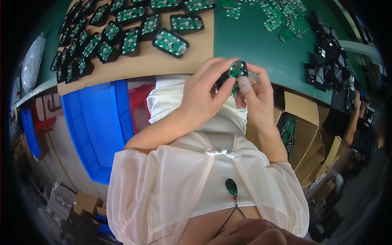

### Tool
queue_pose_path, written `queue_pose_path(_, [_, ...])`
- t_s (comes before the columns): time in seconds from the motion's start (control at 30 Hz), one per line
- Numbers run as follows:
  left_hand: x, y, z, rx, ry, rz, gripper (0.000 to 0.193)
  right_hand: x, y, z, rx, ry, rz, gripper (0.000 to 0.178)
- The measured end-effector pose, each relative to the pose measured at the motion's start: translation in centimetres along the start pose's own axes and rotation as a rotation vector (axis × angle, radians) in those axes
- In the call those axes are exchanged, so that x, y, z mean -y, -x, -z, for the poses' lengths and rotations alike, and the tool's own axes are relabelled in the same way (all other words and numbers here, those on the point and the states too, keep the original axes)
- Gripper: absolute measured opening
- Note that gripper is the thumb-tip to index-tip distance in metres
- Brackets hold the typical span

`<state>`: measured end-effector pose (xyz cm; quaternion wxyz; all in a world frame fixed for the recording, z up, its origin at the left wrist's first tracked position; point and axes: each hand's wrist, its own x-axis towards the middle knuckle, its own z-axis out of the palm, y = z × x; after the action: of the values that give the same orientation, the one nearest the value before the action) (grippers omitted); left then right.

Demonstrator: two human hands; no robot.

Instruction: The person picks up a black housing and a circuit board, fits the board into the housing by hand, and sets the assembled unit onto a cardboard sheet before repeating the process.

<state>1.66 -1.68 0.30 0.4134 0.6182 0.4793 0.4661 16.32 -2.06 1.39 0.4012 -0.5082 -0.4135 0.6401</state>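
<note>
Just in front of the table edge, my left hand [203, 92] and my right hand [258, 90] meet around one small piece. My left hand is closed on a black plastic casing, most of it hidden behind the fingers. A green circuit board [237, 70] shows at that casing, and my right hand grips it with the thumb across its face. Whether the board is fully seated in the casing I cannot tell. Nearest on the table lies another black casing with a green board [170, 43] in it.
Rows of board-filled black casings [130, 41] stand on a cardboard sheet [163, 65] at the left. Loose green boards [286, 18] are heaped at the back right, and black casings [320, 73] lie along the right. Below are a blue bin [92, 130] and a cardboard box [301, 108].
</note>
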Motion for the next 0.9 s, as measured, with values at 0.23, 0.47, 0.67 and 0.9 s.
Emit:
queue_pose_path(0.23, [1.0,-0.2,-0.2,-0.073,-0.096,-0.115,0.031,-1.4,-1.2,-1.0,-0.039,-0.136,0.079,0.031])
queue_pose_path(0.47, [0.8,0.3,1.1,0.186,0.333,0.264,0.042,-1.0,0.1,0.9,-0.038,-0.215,0.084,0.033])
queue_pose_path(0.67, [1.9,0.4,1.4,0.338,0.479,0.376,0.035,-2.1,2.0,1.1,0.022,-0.032,0.299,0.019])
queue_pose_path(0.9, [1.7,-0.2,0.7,0.472,0.510,0.508,0.026,-0.6,3.2,1.1,-0.047,0.835,0.743,0.014])
